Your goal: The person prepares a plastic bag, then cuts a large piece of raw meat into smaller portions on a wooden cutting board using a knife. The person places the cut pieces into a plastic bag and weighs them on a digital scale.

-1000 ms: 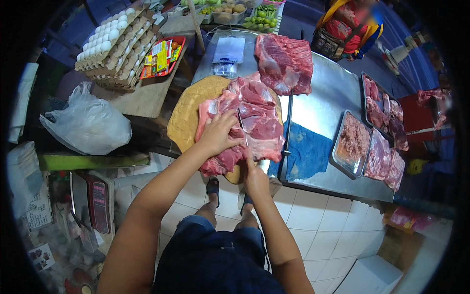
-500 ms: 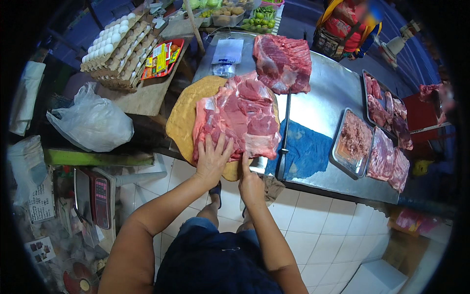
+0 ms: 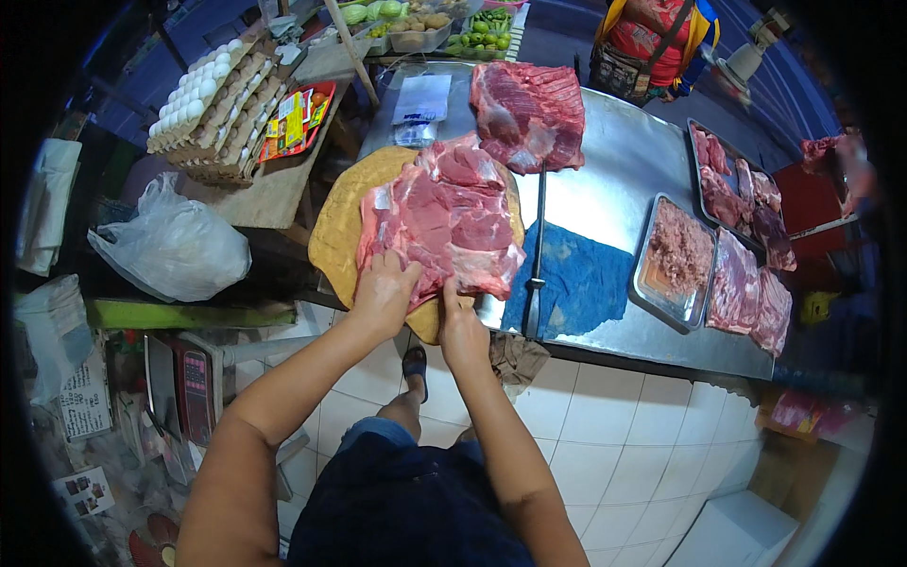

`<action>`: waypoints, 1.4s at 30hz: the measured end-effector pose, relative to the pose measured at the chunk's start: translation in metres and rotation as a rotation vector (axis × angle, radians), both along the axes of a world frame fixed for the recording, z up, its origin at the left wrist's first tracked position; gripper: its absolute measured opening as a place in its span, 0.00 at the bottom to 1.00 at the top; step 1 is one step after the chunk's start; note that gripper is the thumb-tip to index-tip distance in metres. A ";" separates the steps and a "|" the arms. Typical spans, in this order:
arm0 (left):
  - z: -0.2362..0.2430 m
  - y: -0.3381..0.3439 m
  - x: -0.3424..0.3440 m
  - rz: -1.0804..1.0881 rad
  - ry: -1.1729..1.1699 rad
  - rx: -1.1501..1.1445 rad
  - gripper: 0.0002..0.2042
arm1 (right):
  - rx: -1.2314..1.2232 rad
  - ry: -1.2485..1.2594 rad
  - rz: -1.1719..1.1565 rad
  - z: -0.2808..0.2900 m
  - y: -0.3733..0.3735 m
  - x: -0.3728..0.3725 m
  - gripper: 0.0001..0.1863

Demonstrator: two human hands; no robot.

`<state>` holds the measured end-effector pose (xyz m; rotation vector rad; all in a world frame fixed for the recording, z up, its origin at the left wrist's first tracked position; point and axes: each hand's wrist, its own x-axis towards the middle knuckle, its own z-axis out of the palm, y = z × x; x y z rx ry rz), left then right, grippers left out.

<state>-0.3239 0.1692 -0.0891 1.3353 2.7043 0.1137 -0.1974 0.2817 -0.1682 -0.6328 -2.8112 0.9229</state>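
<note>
A broad slab of raw meat (image 3: 439, 222) lies over a round wooden chopping board (image 3: 335, 222) on the metal table. At its near left edge my left hand (image 3: 383, 300) has its fingers curled onto the meat, gripping it. Beside it, my right hand (image 3: 465, 331) is closed at the near edge, thumb and finger against the meat; its other fingers are hidden. To the right, a honing steel (image 3: 534, 302) lies over a blue cloth (image 3: 586, 288), its tip by a second slab of ribbed meat (image 3: 527, 113).
Right on the table stand a tray of ground meat (image 3: 650, 302), another meat tray (image 3: 694, 142) and meat pieces (image 3: 746, 293). Left are stacked egg trays (image 3: 213, 104), a white plastic bag (image 3: 175, 241) and a scale (image 3: 194, 387). A person (image 3: 652, 47) stands across the table.
My left hand's fingers, spread flat on the meat before, are now curled at its near edge. My right hand's extended index finger has drawn in against the edge. The view has shifted slightly.
</note>
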 end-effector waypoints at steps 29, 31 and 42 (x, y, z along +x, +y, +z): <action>-0.001 0.017 -0.106 -0.234 -0.572 0.051 0.19 | 0.007 -0.062 -0.125 -0.003 -0.019 -0.019 0.43; -0.007 0.017 -0.137 -0.199 -0.633 0.078 0.17 | -0.063 -0.266 -0.111 -0.001 -0.026 -0.003 0.44; 0.042 -0.021 -0.121 -0.563 -0.560 -0.435 0.20 | -0.184 -0.123 -0.285 0.089 -0.019 0.125 0.38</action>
